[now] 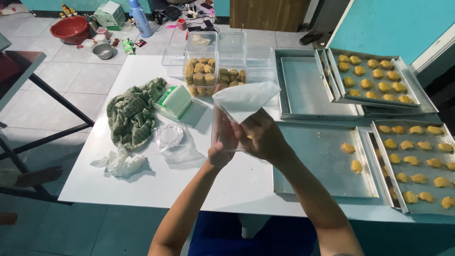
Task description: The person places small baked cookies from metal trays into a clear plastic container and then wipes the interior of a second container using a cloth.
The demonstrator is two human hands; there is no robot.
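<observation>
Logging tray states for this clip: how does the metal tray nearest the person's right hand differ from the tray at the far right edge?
The near tray holds only two cookies and is mostly bare; the edge tray is covered in rows of them. The near tray shows whole, while the edge tray is cut off by the frame and overlaps the near tray's right rim. Both are rectangular metal trays holding yellow cookies.

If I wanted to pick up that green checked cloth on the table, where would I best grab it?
Probably from above, pinching the raised folds at the middle of the green checked cloth. It lies crumpled in a soft heap on the white table, so it has no firm edge, and the bunched ridges on top give the fingers something to close on.
</observation>
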